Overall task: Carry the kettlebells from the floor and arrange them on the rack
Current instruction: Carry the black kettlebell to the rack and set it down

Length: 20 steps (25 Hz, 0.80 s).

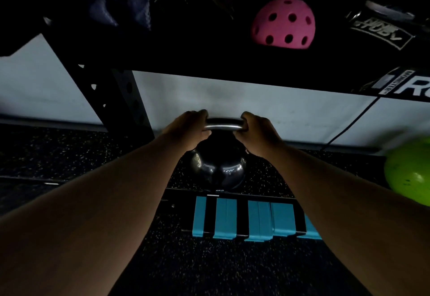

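A glossy black kettlebell (pixel 220 167) with a bare steel handle sits in the middle of the view, over the speckled floor behind a low black rack rail (pixel 176 202). My left hand (pixel 188 127) grips the handle's left end and my right hand (pixel 258 128) grips its right end. Whether the bell rests on the floor or hangs just above it cannot be told. The black rack shelf (pixel 186 56) spans the view overhead, held by a perforated upright (pixel 125 100) at the left.
Blue tape strips (pixel 251 219) wrap the low rail. A pink perforated ball (pixel 283 24) and dark cloth (pixel 121 0) lie on the shelf above. A green ball (pixel 409 170) sits at the right. A white wall (pixel 232 100) and a black cable (pixel 349 126) are behind.
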{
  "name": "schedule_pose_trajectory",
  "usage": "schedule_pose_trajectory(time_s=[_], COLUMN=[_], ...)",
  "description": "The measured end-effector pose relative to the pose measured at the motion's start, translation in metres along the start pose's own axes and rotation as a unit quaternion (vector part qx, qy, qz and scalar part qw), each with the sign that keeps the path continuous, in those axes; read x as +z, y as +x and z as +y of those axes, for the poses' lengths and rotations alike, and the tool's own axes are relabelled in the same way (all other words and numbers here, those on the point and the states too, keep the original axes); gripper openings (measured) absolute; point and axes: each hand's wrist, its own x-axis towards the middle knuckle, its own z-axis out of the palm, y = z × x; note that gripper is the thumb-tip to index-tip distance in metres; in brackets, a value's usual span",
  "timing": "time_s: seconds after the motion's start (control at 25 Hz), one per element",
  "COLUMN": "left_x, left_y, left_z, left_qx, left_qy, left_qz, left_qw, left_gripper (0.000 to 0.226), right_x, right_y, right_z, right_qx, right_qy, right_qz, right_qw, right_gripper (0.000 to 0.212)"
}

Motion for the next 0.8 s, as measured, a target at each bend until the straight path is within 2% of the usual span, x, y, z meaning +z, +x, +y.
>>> schedule_pose_trajectory(time_s=[0.08, 0.2, 0.36, 0.44, 0.52, 0.64, 0.8], left_x=[0.001, 0.001, 0.0, -0.003, -0.01, -0.017, -0.015], left_y=[0.007, 0.01, -0.001, -0.015, -0.039, -0.094, -0.212], left_z=[-0.003, -0.008, -0.007, -0.007, -0.013, -0.033, -0.078], left_qx=[0.006, 0.008, -0.008, -0.03, -0.06, -0.105, -0.193], left_qy=[0.008, 0.006, -0.024, -0.039, -0.041, -0.04, -0.046], left_qz=[-0.003, -0.014, -0.014, 0.0, 0.02, 0.019, 0.013], left_qw=[1.0, 1.0, 1.0, 0.999, 0.997, 0.994, 0.98], left_gripper=[0.028, 0.027, 0.051, 0.068, 0.076, 0.066, 0.051], right_x=[-0.006, -0.009, -0.01, -0.01, -0.009, 0.002, 0.051], right_y=[0.007, 0.013, 0.011, 0.006, -0.002, -0.018, -0.059], right_z=[0.0, 0.003, -0.004, -0.013, -0.031, -0.064, -0.127], right_qx=[0.011, 0.018, 0.012, -0.027, -0.1, -0.208, -0.301], right_qy=[-0.01, -0.037, -0.057, -0.084, -0.118, -0.135, -0.132], right_qz=[-0.021, -0.052, -0.045, -0.009, 0.024, 0.01, -0.081], right_qw=[1.0, 0.998, 0.997, 0.996, 0.988, 0.969, 0.941], right_gripper=[0.03, 0.035, 0.049, 0.057, 0.058, 0.052, 0.044])
